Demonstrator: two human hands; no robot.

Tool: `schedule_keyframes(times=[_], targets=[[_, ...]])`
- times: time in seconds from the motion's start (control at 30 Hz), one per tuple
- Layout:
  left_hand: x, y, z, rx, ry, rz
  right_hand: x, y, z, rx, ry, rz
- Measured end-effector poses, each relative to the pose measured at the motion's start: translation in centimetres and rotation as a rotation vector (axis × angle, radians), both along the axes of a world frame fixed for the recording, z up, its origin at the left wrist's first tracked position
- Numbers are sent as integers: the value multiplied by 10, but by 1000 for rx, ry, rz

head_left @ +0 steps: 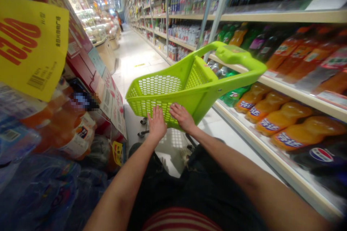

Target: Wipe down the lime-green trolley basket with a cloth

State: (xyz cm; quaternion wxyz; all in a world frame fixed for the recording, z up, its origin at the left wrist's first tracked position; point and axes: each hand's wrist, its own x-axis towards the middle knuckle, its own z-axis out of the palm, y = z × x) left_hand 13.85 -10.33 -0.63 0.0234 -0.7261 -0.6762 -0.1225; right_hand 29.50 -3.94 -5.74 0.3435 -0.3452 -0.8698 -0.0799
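Green shopping cart (200, 101) stands on its wheels (141, 134) on the aisle floor (148, 55), just in front of the person, angled across the aisle. Its narrow front end is toward the stacked cartons (110, 95) on the left, and its handle (233, 54) is by the soda shelves on the right. The left hand (157, 123) has its grip spread, fingers extended against the perforated near wall. The right hand (183, 116) is at the same wall, its grip loose, fingers slightly bent, pinching nothing.

As for progress, both hands appear to have made contact with the basket, so handling seems under way; neither is on the handle. The basket's bottom is hidden, so whether anything lies inside cannot be told, nor how much handling is left.
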Motion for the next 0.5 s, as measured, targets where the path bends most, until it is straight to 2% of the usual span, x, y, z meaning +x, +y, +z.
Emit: schedule_keyframes(times=[0.07, 0.13, 0.2, 0.37, 0.43, 0.5], targets=[[1, -1, -1, -7, 1, 2, 8, -6, -13, -10, -35, -2], [5, 0, 0, -7, 3, -3, 14, -13, -14, 4, -28, 6], [10, 3, 3, 9, 5, -15, 19, -18, -2, 52, 37, 17], [24, 17, 18, 95, 5, -7, 21, -12, 53, 239, 216, -31], [28, 21, 22, 118, 12, 2, 22, -5, 61, 275, 212, -54], [32, 22, 22, 129, 30, -6, 24, 1, 52, 264, 165, -57]])
